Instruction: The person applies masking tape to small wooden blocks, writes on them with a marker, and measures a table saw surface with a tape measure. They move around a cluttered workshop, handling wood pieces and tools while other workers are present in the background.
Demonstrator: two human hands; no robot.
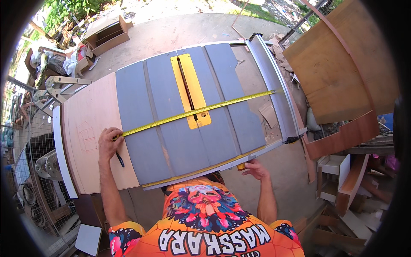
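A yellow tape measure (171, 120) is stretched across the grey top of a table saw (132, 98), its far end at the metal rip fence (278, 85). My left hand (109, 143) is closed around its near end, at the left edge of the grey top; the tape's case is mostly hidden in the fingers. Beneath that hand, a dark, slim object like a pen or strap (120, 159) shows on the pale wood. At the front rail (205, 166), my right hand (257, 170) has its fingers curled at a small yellow knob (242, 166).
A yellow insert plate (205, 121) with a slot lies mid-table; no blade stands out. Left of the top is a pale wooden board (92, 115) with pencil lines. Large plywood (338, 64) leans at the right above wood scraps. A wooden box (109, 34) stands far left.
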